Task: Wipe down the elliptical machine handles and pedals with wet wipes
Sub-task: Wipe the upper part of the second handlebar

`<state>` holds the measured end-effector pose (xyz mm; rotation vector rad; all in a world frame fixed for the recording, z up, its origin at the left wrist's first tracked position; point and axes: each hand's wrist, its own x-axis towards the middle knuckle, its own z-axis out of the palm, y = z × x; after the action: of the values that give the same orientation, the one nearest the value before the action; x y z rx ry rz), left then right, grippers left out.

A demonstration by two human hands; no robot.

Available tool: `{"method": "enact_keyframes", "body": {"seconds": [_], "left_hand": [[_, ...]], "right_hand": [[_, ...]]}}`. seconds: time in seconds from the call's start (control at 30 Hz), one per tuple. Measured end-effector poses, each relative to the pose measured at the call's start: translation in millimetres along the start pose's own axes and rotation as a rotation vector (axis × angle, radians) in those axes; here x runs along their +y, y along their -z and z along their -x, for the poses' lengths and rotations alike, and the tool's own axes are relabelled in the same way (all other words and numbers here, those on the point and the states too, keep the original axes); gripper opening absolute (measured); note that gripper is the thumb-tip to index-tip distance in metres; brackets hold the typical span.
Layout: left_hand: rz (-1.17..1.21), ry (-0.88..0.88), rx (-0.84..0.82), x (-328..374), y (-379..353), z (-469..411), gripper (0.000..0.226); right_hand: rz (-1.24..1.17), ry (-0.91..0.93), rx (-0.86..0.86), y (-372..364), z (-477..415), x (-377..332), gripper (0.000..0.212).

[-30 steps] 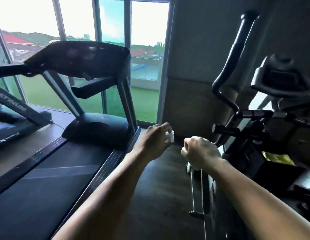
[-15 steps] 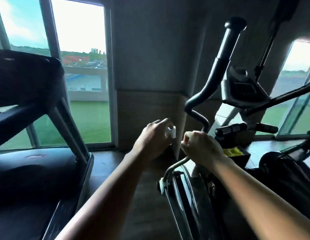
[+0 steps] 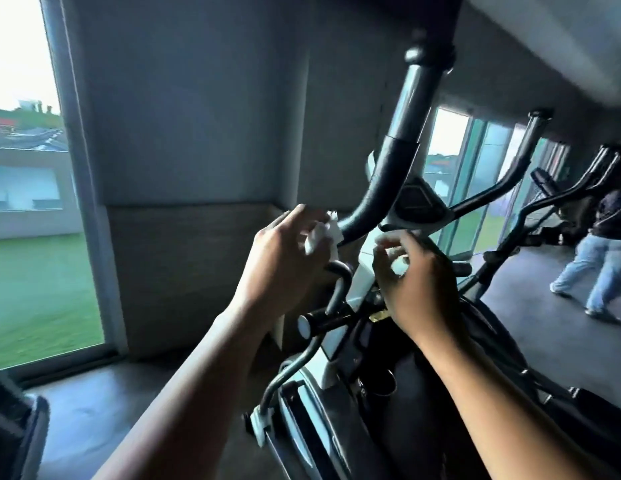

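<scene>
Just beside elliptical handle (image 3: 388, 174), L hand (image 3: 285, 258) pinches white wipe (image 3: 321, 233); R hand (image 3: 416, 271) grips 2nd piece (image 3: 399, 265).

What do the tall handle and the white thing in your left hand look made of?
Tall handle: probably coated metal tubing, dark, smooth and semi-gloss, with a light streak along it. White wad in the left hand: soft, crumpled, matte; likely a wipe.
</scene>
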<state>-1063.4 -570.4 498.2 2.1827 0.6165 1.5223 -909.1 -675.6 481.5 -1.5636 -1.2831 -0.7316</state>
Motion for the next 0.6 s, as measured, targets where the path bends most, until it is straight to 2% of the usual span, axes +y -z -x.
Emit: {"method": "enact_keyframes", "body": {"seconds": [0.07,0.2,0.43,0.6], "left_hand": [[0.103,-0.002,0.022,3,-9,-15,0.015],[0.230,-0.054,0.058,10,-19,-49,0.023],[0.487,-0.144,0.060,21,-33,-83,0.025],[0.544,-0.217,0.028,16,-51,-95,0.022]], "right_hand": [[-0.048,0.006,0.082,-5,-10,6,0.021],[-0.185,0.001,0.211,-22,-27,13,0.022],[-0.267,0.011,0.346,-39,-43,20,0.031],[-0.230,0.005,0.379,-43,-48,18,0.039]]}}
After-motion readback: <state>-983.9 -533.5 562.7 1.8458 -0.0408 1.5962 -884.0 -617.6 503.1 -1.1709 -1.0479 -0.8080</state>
